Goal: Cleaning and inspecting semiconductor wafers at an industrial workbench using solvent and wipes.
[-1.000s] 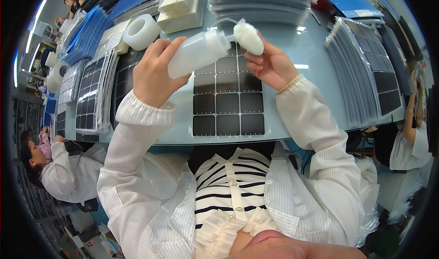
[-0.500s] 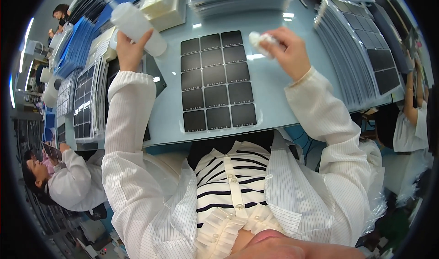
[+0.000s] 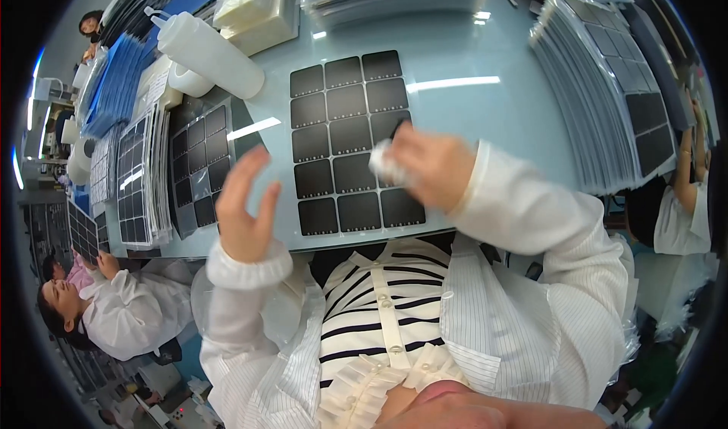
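A sheet of dark, square-cornered panels (image 3: 331, 136) in a grid lies flat before me on the table. My right hand (image 3: 438, 164) is over the sheet's right side, pinching a white wad (image 3: 385, 165), perhaps cotton or cloth. The wad is at the panels, blurred by motion; whether it touches them I cannot tell. Left of the sheet, near the table's front edge, my left hand (image 3: 249, 211) is raised with fingers apart and nothing in it. Behind it, a translucent white squeeze bottle (image 3: 212, 56) with a spout stands on the table.
A tall pile of bagged panel sheets (image 3: 599, 118) stands right, another stack (image 3: 394, 1) at the back. More panel sheets (image 3: 199, 164) and stacks (image 3: 136, 179) lie left, beside a white roll (image 3: 189, 80) and pale boxes (image 3: 262, 16). A person in white (image 3: 136, 311) works at left.
My left hand has let go of the squeeze bottle and drawn back toward me. My right hand has brought the wad leftward and nearer, over the panels.
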The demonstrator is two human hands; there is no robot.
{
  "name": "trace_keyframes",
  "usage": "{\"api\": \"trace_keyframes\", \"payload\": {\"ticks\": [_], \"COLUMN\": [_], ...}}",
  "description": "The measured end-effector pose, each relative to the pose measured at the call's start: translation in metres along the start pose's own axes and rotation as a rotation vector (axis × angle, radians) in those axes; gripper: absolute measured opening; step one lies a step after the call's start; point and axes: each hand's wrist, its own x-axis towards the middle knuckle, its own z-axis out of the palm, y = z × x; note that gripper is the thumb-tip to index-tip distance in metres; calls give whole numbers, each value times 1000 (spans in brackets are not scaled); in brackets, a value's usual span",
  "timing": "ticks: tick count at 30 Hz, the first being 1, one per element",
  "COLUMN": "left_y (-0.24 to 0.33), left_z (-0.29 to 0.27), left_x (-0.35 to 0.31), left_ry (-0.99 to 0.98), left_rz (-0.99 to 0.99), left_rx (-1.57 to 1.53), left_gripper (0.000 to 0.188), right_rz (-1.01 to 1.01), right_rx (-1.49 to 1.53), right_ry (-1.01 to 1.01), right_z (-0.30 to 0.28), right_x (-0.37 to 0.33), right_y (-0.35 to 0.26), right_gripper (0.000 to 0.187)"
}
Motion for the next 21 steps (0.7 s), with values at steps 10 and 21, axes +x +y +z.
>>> {"api": "trace_keyframes", "payload": {"ticks": [10, 21], "left_y": [16, 14], "left_z": [31, 35], "left_x": [-48, -46], "left_ry": [-14, 42], "left_rz": [-6, 1], "left_rx": [-2, 61], "left_gripper": [46, 43], "right_rz": [-45, -78], "right_rx": [0, 190], "right_ry": [-24, -149], "right_z": [-11, 30], "right_x": [6, 26], "right_y": [-9, -2], "right_gripper": [14, 31]}}
